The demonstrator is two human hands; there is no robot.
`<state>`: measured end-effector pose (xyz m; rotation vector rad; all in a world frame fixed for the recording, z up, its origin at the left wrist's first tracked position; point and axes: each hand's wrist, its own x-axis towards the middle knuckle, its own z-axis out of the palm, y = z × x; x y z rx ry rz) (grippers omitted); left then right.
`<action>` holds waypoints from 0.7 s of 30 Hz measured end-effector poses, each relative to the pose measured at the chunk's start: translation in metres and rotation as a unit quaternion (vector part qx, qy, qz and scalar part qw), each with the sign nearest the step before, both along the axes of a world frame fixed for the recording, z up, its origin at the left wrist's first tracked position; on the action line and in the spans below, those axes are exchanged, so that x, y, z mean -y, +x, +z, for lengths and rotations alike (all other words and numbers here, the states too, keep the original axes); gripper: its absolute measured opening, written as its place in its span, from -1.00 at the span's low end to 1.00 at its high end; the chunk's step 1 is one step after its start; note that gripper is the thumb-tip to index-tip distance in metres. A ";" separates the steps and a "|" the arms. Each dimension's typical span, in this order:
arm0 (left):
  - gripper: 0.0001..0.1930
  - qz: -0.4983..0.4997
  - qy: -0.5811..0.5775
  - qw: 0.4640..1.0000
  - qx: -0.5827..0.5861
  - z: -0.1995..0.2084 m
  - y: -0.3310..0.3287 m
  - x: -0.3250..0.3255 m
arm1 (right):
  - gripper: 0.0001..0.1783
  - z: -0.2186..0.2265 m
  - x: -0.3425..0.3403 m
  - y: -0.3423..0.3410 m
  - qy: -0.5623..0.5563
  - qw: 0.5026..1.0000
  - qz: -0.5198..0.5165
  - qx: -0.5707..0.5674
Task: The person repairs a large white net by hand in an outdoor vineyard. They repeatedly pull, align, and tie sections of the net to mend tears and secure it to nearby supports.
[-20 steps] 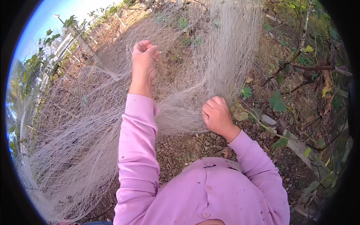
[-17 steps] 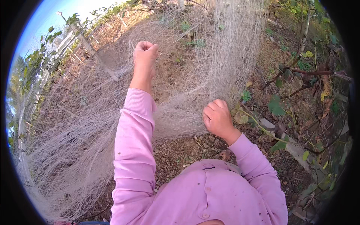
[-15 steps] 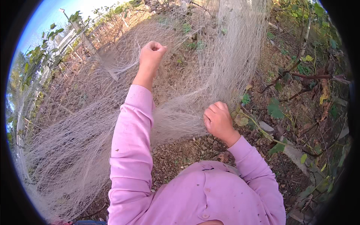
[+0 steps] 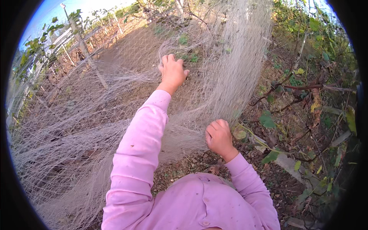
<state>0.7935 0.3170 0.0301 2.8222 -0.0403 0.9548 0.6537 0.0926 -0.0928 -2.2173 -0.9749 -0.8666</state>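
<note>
Fine pale netting (image 4: 243, 65) hangs in a gathered band at the upper middle and spreads in loose strands toward the left. My right hand (image 4: 220, 138) is closed in a fist around a gathered part of it, just below the hanging band. Farther out, my left hand (image 4: 173, 73) reaches over the net with its fingers bent and slightly apart, the thumb sticking out to the right. Strands touch its fingertips and run away to the left and upward. The fingertips are partly hidden among the mesh.
Vines with green leaves (image 4: 267, 119) and a brown woody branch (image 4: 303, 87) stand close on the right. A pale post (image 4: 295, 168) lies slanted at the lower right. Another post (image 4: 82, 46) leans at the upper left. Stony brown soil (image 4: 184, 166) shows below.
My left hand has moved right and slightly down, and its pinch has loosened, the fingers now spread over the netting. My right hand keeps its grip, a little lower in view.
</note>
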 end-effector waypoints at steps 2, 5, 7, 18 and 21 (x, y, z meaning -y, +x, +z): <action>-0.69 -0.008 0.004 1.000 0.005 -0.008 0.004 0.004 | -0.88 -0.002 0.003 -0.004 -0.003 1.000 -0.010 0.003; -0.76 -0.013 0.014 1.000 0.022 -0.019 0.005 0.007 | -0.88 -0.003 0.006 -0.009 0.000 1.000 -0.020 0.002; -0.78 -0.037 -0.029 0.998 0.040 -0.023 0.002 0.005 | -0.89 -0.004 0.009 -0.011 0.002 1.000 -0.023 -0.004; -0.84 -0.290 -0.146 0.940 0.103 -0.003 -0.123 0.001 | -0.88 -0.002 -0.012 -0.007 0.041 0.998 0.026 -0.031; -0.85 -0.413 -0.132 0.900 -0.032 -0.007 -0.151 0.004 | -0.89 -0.003 -0.015 -0.001 0.054 0.995 0.057 -0.058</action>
